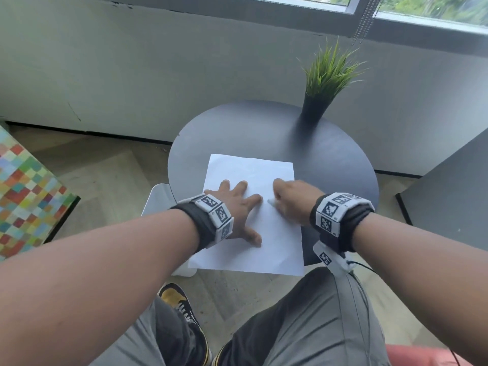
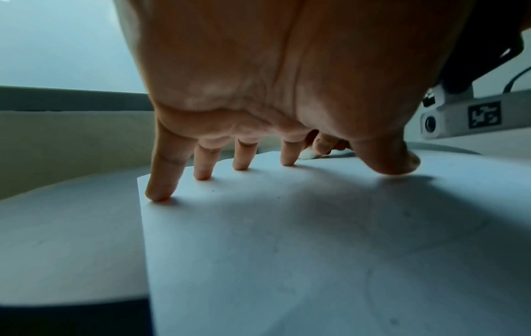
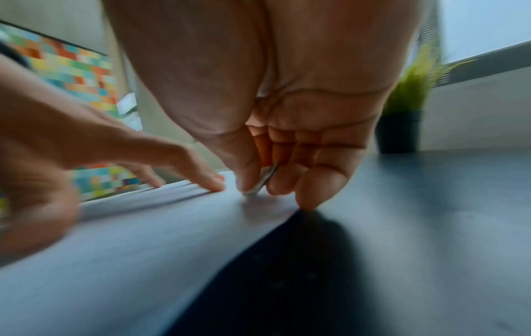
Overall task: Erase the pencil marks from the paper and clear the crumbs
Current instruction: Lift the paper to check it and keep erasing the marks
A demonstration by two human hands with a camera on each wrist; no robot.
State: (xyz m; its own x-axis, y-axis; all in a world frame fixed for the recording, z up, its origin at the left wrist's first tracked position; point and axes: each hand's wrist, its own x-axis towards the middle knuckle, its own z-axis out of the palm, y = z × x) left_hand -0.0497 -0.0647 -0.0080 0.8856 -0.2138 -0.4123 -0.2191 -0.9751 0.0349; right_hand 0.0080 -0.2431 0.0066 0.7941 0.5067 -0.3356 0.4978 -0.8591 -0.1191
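Pressing down with spread, straight fingers, your left hand point(image 1: 235, 207) lay flat on the sheet of white paper point(image 1: 266, 233), its fingertips point(image 2: 202, 175) and thumb touching the surface near the sheet's left edge. The paper sat on the round dark table point(image 1: 330, 165), slightly skewed, with its near edge overhanging the table rim toward your lap. It looked plain and nearly blank; any pencil marks on it were too faint to make out, and in the left wrist view only a few tiny dark specks showed on the sheet. Your right hand point(image 1: 295, 199) was curled tight, its thumb and fingers pinching a small whitish eraser point(image 1: 272, 202) whose lower end met the paper just beside your left forefinger. In the right wrist view the eraser point(image 3: 263, 179) appeared as a thin pale slab between thumb and fingers, blurred. A potted grass plant point(image 1: 323, 83) in a dark pot stood at the far side of the table, well apart from the sheet
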